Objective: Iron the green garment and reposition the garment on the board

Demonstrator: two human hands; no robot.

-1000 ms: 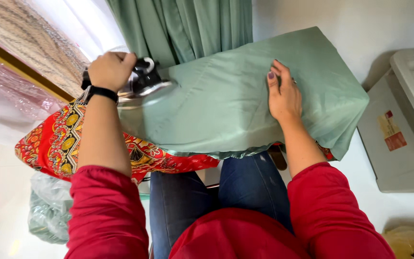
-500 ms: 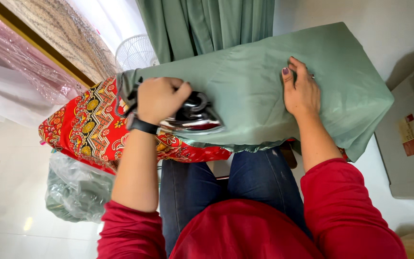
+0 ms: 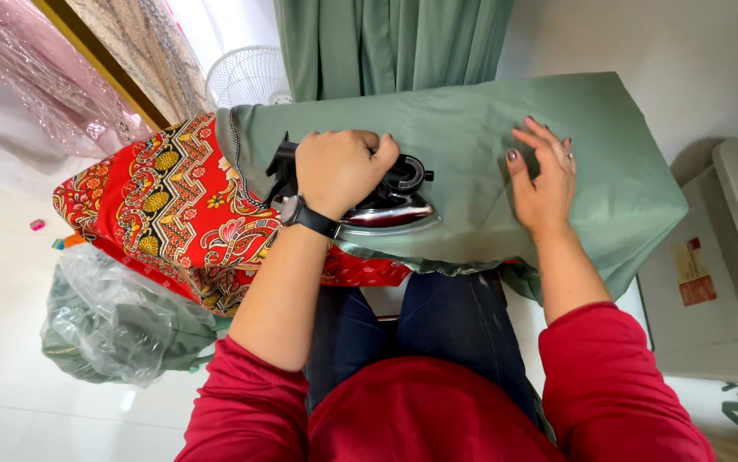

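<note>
1. We see our left hand (image 3: pixel 341 169) clenched around the handle of a black and chrome clothes iron (image 3: pixel 386 204), fingers wrapped tight over the top
2. The iron rests flat on a sage-green cloth (image 3: pixel 463 137), near that cloth's left end, with its pointed soleplate tip aimed to the right
3. Our right hand (image 3: pixel 544 180) lies open on the same green cloth, palm down and fingers spread, holding nothing; it sits to the right of the iron, near but not touching it
4. A black wristwatch (image 3: pixel 307 216) circles our left wrist, just below the iron's handle
5. Under the green cloth, a red patterned board cover (image 3: pixel 172 214) with yellow floral motifs sticks out on the left
6. Below that, on the white floor, we see a clear plastic bag (image 3: pixel 112 321) stuffed with more green fabric
7. Green curtains (image 3: pixel 386 43) hang behind the board, with a white fan grille (image 3: pixel 249 77) just left of them
</note>
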